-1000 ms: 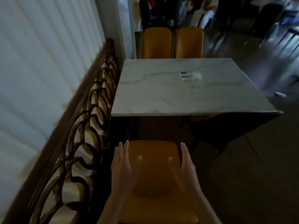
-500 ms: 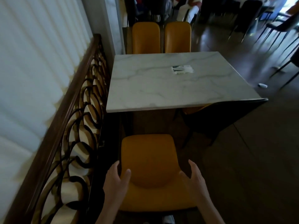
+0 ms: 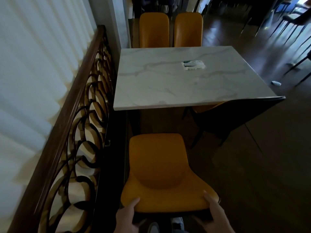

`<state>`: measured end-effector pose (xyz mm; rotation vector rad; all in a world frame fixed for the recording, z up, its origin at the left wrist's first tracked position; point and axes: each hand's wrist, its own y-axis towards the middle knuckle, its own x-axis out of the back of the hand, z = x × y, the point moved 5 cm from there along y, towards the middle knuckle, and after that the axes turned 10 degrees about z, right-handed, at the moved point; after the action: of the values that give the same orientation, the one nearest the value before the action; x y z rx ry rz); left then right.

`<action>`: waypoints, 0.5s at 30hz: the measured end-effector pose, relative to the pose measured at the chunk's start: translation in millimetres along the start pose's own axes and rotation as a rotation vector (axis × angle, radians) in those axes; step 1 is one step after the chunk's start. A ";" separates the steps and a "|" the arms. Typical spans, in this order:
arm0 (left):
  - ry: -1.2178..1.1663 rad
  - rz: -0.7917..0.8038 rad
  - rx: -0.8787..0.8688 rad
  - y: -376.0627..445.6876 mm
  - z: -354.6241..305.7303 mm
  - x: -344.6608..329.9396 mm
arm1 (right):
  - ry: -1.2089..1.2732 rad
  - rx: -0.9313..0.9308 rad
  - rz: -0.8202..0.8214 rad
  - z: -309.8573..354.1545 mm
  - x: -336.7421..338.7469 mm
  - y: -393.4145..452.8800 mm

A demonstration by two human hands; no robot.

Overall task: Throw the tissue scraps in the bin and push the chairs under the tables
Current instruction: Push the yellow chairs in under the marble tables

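Both hands have dropped to the near chair (image 3: 161,172) back: left hand (image 3: 126,216) and right hand (image 3: 215,214) fingers grip its top edge. Chair stands near of the desk (image 3: 168,84), not yet under; pushing can begin.

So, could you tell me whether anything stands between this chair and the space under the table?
Nothing visible does: the floor between the chair and the table looks bare, and both hands already grip the chair's back.
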<state>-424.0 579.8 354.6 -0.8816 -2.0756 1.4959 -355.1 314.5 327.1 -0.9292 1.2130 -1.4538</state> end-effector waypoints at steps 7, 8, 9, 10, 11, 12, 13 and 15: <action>0.068 -0.052 -0.023 9.6 -11.1 -1.0 | 0.105 0.046 -0.050 5.9 -3.3 3.2; 0.080 -0.053 -0.031 10.8 -12.6 -1.0 | 0.120 0.066 -0.051 7.1 -5.0 3.0; 0.087 -0.047 -0.040 12.2 -14.2 -1.2 | 0.139 0.090 -0.049 8.3 -6.9 2.9; 0.085 -0.038 -0.049 13.1 -15.8 -1.2 | 0.159 0.114 -0.045 9.4 -8.8 2.5; 0.075 -0.020 -0.057 14.9 -16.9 -1.4 | 0.175 0.131 -0.044 11.0 -11.0 2.1; 0.059 -0.002 -0.061 17.0 -18.3 -2.4 | 0.187 0.143 -0.046 12.8 -12.8 2.3; 0.043 0.010 -0.063 18.4 -19.6 -3.6 | 0.191 0.153 -0.050 15.7 -14.1 3.2; 0.012 0.026 -0.065 19.3 -23.8 -9.4 | 0.187 0.169 -0.064 22.5 -15.2 5.7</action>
<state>-396.8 593.3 344.2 -0.9431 -2.1221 1.4400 -329.2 324.3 326.7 -0.7353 1.1819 -1.6969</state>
